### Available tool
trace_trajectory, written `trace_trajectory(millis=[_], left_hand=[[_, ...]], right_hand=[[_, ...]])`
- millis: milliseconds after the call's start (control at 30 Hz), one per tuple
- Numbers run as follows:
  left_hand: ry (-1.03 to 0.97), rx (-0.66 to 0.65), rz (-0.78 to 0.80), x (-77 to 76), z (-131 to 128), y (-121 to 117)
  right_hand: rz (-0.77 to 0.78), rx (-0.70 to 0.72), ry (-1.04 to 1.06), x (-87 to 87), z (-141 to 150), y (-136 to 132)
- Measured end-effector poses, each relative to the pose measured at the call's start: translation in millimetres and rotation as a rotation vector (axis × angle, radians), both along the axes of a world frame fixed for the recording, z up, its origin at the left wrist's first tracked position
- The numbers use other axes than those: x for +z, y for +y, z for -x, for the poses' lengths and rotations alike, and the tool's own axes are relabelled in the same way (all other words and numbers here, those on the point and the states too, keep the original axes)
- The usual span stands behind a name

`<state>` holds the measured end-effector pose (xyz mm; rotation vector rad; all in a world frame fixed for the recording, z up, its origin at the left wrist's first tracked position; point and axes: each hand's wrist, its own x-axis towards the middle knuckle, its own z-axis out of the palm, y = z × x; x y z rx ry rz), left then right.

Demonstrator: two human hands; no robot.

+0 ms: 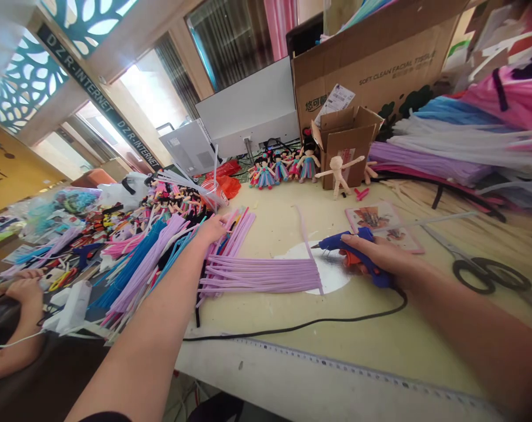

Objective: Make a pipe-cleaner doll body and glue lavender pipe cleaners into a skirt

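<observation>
My right hand (382, 253) is closed round a blue hot glue gun (351, 249), its nozzle pointing left at the end of a flat row of purple pipe cleaners (261, 275) lying over a white round mat (331, 275). A single purple pipe cleaner (307, 243) lies across the row's right end. My left hand (213, 227) reaches into a pile of pink and purple pipe cleaners (234, 231), fingers pinched on some of them.
Black scissors (490, 274) lie at the right, and the gun's black cord (301, 325) runs along the front. Small dolls (283, 167), a bare figure (338, 173) and cardboard boxes (349, 140) stand behind. Another person's hands (21, 293) are at the far left.
</observation>
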<state>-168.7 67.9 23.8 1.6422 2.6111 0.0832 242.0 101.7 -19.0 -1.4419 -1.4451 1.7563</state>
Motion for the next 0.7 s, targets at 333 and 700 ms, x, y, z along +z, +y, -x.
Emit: trace_trajectory(millis=[333, 700], left_hand=[[0.246, -0.401, -0.682, 60.8, -44, -1], [0.116, -0.569, 0.273, -5.8, -94, -18]], right_hand=[[-0.005, 0.027, 0.023, 11.3, 1, -7], [0.009, -0.003, 0.011, 7.6, 1, -5]])
